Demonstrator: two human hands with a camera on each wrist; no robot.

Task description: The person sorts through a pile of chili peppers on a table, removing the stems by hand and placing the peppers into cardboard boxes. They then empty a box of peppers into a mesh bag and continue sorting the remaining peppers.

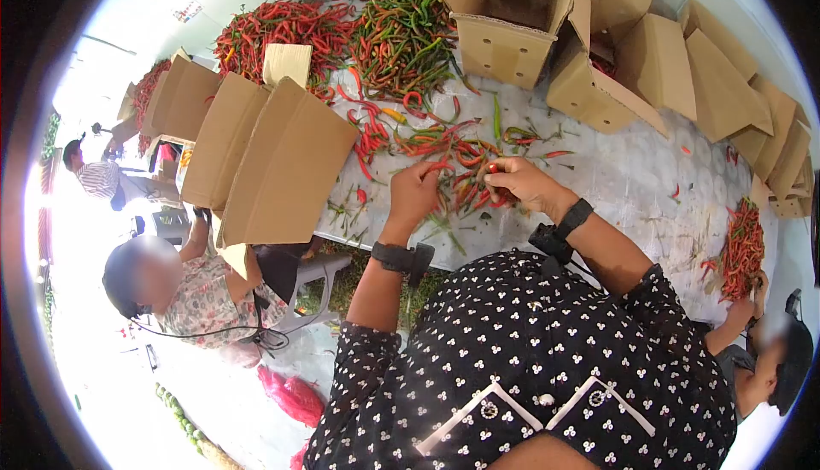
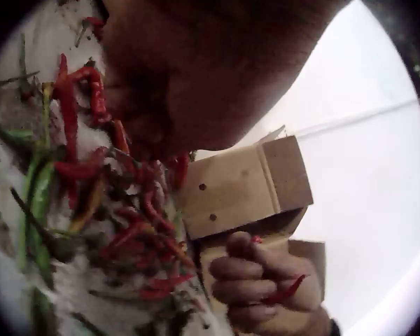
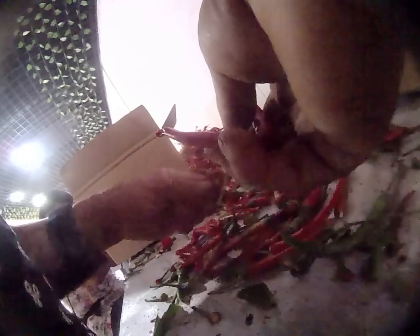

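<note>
- Chillies [image 1: 470, 153]: loose pile between hands, by near edge of bench [image 1: 623, 167].
- Right hand [image 1: 528, 185]: fingers curled round a red chilli [image 2: 288, 289].
- Left hand [image 1: 412, 198]: can't tell if fingers grasp.
- Partway, I'd judge: red heap [image 1: 273, 32], green heap [image 1: 401, 38] left at far edge.

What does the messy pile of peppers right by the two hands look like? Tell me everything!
The pile is a loose tangle of slender, curvy peppers, mostly red with some green. Some look smooth and a bit shiny, and thin green stems poke out. It lies spread out on a pale, dirty-looking tabletop, between and beyond the left hand and right hand. Whether the fingers touch it is hard to tell.
</note>
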